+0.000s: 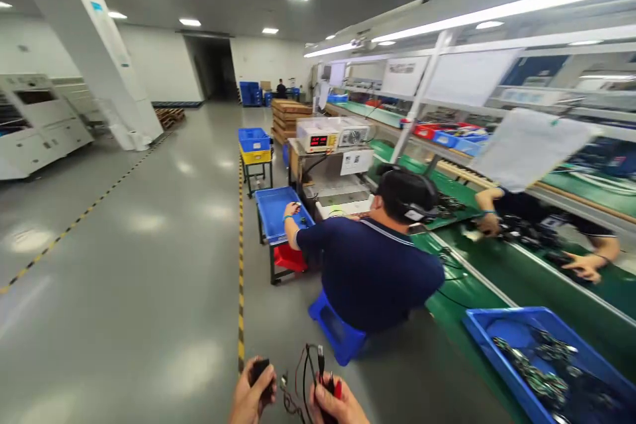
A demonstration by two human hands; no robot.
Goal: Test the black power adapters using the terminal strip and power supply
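Note:
At the bottom of the head view, my left hand (253, 392) is closed around a small black box-shaped object (260, 372) whose kind I cannot make out. Close by on the right, my right hand (336, 404) grips a bunch of cables (309, 371), with a red and a black clip or plug end showing at the fingers. A dark connector with a metal tip (320, 359) sticks up from that bunch. Another plug (284, 381) dangles on a twisted lead between the two hands. Both hands are held over the grey floor.
A co-worker (372, 265) sits on a blue stool (338, 331) ahead, one arm over a blue tray (272, 212) on a stand. Another person's hands (583, 266) work across the green bench. A blue bin (529, 324) of small parts stands right. A power supply (318, 139) sits beyond.

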